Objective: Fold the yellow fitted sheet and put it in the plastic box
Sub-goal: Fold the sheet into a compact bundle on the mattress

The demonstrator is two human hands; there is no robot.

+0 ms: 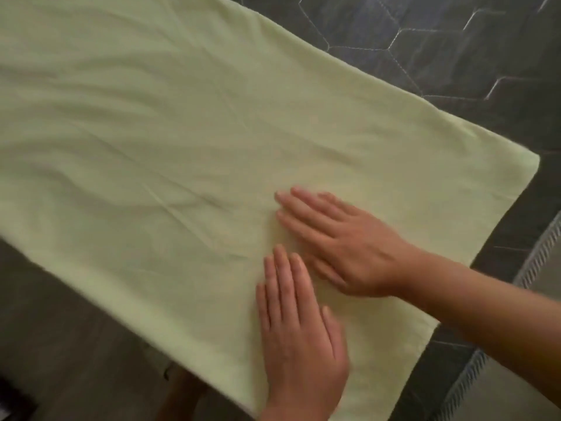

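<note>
Yellow fitted sheet (182, 132) lies spread as a wide folded panel over the dark quilted surface (440, 41), creased at its left side (no plastic box is in view). Both palms lie flat and open on it near the right end, gripping nothing: left hand (300, 335) nearer, right hand (343, 247) just beyond. Smoothing goes best in firm, even strokes toward the wrinkled left before the next fold.

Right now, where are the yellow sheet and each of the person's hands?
yellow fitted sheet (182, 132), head view, wrinkled middle.
left hand (300, 335), head view, back of hand.
right hand (349, 247), head view, back of hand.
</note>
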